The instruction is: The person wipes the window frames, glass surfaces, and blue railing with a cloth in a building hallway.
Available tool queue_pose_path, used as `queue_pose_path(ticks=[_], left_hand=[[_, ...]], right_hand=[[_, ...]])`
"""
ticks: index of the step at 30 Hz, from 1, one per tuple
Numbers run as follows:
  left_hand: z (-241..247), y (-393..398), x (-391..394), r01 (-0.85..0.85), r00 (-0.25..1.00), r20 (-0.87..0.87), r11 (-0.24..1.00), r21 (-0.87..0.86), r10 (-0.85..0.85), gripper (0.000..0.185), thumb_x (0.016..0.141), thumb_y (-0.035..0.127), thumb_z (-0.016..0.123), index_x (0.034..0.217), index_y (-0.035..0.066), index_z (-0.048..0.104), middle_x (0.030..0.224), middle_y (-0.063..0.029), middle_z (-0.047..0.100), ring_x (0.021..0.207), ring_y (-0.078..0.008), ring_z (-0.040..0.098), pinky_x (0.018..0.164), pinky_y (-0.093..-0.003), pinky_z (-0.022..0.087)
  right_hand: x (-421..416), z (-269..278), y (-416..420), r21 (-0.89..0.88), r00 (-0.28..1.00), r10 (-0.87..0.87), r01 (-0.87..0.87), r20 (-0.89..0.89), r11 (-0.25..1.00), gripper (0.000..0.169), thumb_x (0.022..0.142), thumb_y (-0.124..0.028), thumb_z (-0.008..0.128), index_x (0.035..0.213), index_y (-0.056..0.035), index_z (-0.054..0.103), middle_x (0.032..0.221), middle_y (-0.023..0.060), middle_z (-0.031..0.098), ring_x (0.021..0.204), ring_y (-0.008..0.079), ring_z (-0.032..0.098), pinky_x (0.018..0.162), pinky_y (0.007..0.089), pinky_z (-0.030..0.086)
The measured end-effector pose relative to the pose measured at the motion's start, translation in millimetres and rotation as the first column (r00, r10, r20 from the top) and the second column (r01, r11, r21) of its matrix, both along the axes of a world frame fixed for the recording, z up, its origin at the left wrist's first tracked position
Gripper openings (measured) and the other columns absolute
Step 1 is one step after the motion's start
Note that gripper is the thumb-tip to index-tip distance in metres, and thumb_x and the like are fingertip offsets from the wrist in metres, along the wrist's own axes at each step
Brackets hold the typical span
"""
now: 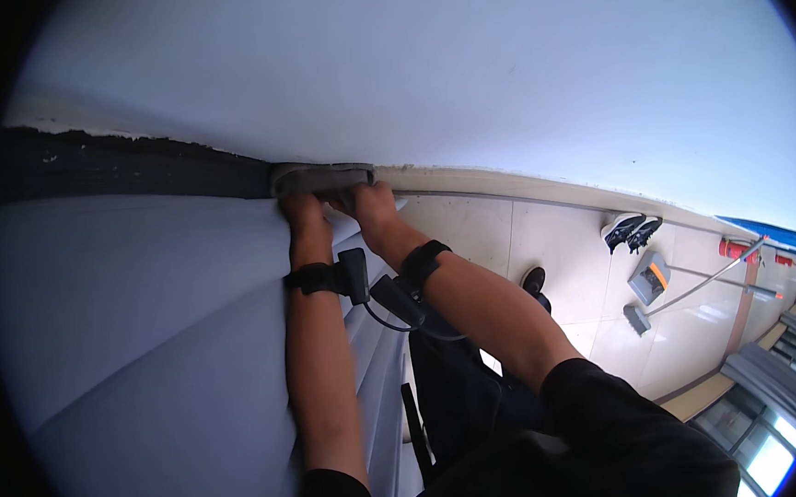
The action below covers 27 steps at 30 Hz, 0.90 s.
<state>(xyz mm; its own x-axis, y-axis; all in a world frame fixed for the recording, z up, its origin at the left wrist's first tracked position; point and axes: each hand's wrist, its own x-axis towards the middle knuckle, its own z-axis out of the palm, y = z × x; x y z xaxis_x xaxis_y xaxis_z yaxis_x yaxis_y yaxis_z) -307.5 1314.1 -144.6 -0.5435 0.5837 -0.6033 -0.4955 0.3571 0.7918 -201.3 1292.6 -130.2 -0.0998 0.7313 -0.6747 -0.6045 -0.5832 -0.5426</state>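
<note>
Both my arms reach forward to a grey-brown folded cloth or pad (324, 179) lying on a narrow ledge against the white wall. My left hand (305, 210) is at its near left edge, with the fingertips hidden. My right hand (372, 202) touches its right end, fingers bent, partly hidden; whether either hand grips it does not show. Pale grey-blue fabric (165, 278) hangs in folds at the left, against my left hand and forearm. Black straps with small devices (353, 276) sit around both wrists, joined by a cable.
A dark strip (129, 163) runs along the wall's foot at left. On the tiled floor at right are dark sneakers (629, 232), a grey dustpan (649, 278), a broom (638, 319) and a red fire extinguisher (737, 248). Grey curtains (774, 381) hang by windows at lower right.
</note>
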Motion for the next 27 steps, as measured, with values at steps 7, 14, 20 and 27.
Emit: queue_pose_path(ticks=[7, 14, 20, 27], left_hand=[[15, -15, 3, 0.176, 0.973, 0.135, 0.981, 0.079, -0.186, 0.028, 0.099, 0.02, 0.051, 0.118, 0.004, 0.064, 0.104, -0.012, 0.071, 0.087, -0.0254, 0.071, 0.074, -0.0363, 0.06], [16, -28, 181, 0.359, 0.901, 0.3, 0.927, -0.109, -0.314, 0.037, 0.097, 0.028, 0.051, 0.112, -0.003, 0.063, 0.102, -0.0208, 0.071, 0.089, -0.0306, 0.073, 0.073, -0.0405, 0.061], [19, -44, 242, 0.633, 0.772, -0.055, 0.774, -0.008, -0.633, 0.026, 0.085, 0.014, 0.063, 0.079, -0.011, 0.067, 0.065, -0.0212, 0.067, 0.052, -0.0288, 0.069, 0.049, -0.0379, 0.055], [57, -43, 183, 0.777, 0.613, -0.072, 0.616, -0.13, -0.787, 0.02, 0.085, 0.006, 0.063, 0.1, -0.006, 0.067, 0.073, -0.0147, 0.068, 0.049, -0.0236, 0.066, 0.045, -0.0331, 0.053]], right_hand=[[22, 22, -7, -0.126, 0.973, -0.232, 0.231, 0.009, 0.965, 0.03, 0.093, -0.008, 0.056, 0.114, 0.0136, 0.058, 0.114, 0.0213, 0.064, 0.094, 0.0304, 0.067, 0.085, 0.0403, 0.061], [182, 28, -56, -0.062, 0.923, -0.367, 0.375, 0.12, 0.925, 0.026, 0.101, -0.011, 0.052, 0.122, 0.0037, 0.06, 0.125, 0.0152, 0.063, 0.113, 0.0278, 0.063, 0.092, 0.0415, 0.059], [256, 61, -112, -0.045, 0.911, -0.222, 0.253, 0.348, 0.966, 0.036, 0.1, -0.014, 0.054, 0.133, -0.0002, 0.056, 0.126, 0.0142, 0.064, 0.112, 0.0264, 0.065, 0.087, 0.0406, 0.06], [252, 68, -141, -0.098, 0.916, 0.124, -0.093, 0.381, 0.991, 0.036, 0.098, -0.011, 0.056, 0.131, 0.0027, 0.057, 0.116, 0.0137, 0.068, 0.096, 0.0258, 0.071, 0.071, 0.0368, 0.062]])
